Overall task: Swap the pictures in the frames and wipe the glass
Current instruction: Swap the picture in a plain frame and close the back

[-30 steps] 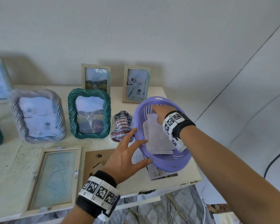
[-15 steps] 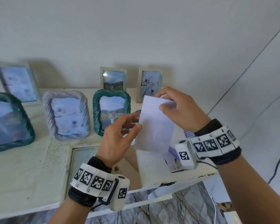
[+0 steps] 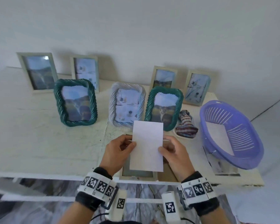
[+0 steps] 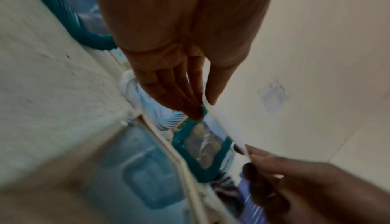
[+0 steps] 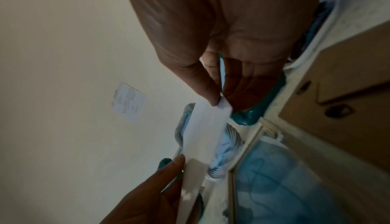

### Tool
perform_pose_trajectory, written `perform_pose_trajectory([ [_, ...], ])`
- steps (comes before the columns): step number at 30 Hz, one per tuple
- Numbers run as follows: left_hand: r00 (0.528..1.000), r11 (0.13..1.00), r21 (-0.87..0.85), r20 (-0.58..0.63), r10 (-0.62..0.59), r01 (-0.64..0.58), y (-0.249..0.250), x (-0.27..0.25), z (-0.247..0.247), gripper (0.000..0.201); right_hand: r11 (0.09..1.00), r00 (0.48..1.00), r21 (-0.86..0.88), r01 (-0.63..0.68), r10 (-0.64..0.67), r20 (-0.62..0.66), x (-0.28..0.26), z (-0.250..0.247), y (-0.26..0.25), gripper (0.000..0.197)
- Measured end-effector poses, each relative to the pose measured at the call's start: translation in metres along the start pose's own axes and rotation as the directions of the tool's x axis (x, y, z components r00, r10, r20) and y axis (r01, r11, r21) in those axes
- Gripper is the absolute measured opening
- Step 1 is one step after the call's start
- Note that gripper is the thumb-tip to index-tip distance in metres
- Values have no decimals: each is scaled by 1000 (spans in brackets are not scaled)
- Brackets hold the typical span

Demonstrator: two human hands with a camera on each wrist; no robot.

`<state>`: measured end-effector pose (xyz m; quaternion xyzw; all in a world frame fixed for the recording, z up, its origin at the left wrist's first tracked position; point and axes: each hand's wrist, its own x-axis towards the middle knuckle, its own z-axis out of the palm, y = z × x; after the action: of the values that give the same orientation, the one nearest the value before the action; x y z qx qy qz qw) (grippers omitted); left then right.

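A white picture sheet (image 3: 146,146), blank side towards me, hangs upright over the table's front edge. My left hand (image 3: 131,145) pinches its left edge between thumb and fingers. My right hand (image 3: 161,150) pinches the right edge. In the right wrist view the right hand (image 5: 217,104) pinches the sheet (image 5: 202,132) with the thumb on top. Below the sheet lies an opened cream frame (image 3: 137,173) with its glass (image 5: 274,177) facing up. Its brown backing board (image 3: 167,175) lies beside it. A striped cloth (image 3: 186,125) rests on a small dish at the right.
A purple basket (image 3: 249,143) with another white sheet (image 3: 219,135) in it stands at the right end of the table. Two green rope frames (image 3: 75,102) and a silver one (image 3: 127,105) stand mid-table. Several cream frames (image 3: 38,71) lean on the wall.
My right hand lifted the sheet out of the purple basket and brought it left. My left hand took hold of its other edge, and it now hangs over the flat frame.
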<state>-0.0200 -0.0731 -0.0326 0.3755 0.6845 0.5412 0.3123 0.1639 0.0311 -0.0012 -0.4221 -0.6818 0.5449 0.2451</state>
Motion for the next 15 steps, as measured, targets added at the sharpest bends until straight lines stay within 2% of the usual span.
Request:
perform_pose_trajectory([
  [3,993,958,281,-88,81,-54,-24,-7,-14,17,989,998,-134,-62,64,12,-1,14,16,32],
  [5,986,932,351,-106,131,-86,-37,-10,-19,21,963,995,-251,-93,100,15,1,19,24,34],
  [10,986,933,335,-53,159,-133,-57,-16,-26,31,825,998,-561,-59,54,-25,3,31,15,32],
  [15,989,936,324,-10,150,-139,-61,-19,-27,31,768,999,-639,-34,12,-38,1,47,9,26],
])
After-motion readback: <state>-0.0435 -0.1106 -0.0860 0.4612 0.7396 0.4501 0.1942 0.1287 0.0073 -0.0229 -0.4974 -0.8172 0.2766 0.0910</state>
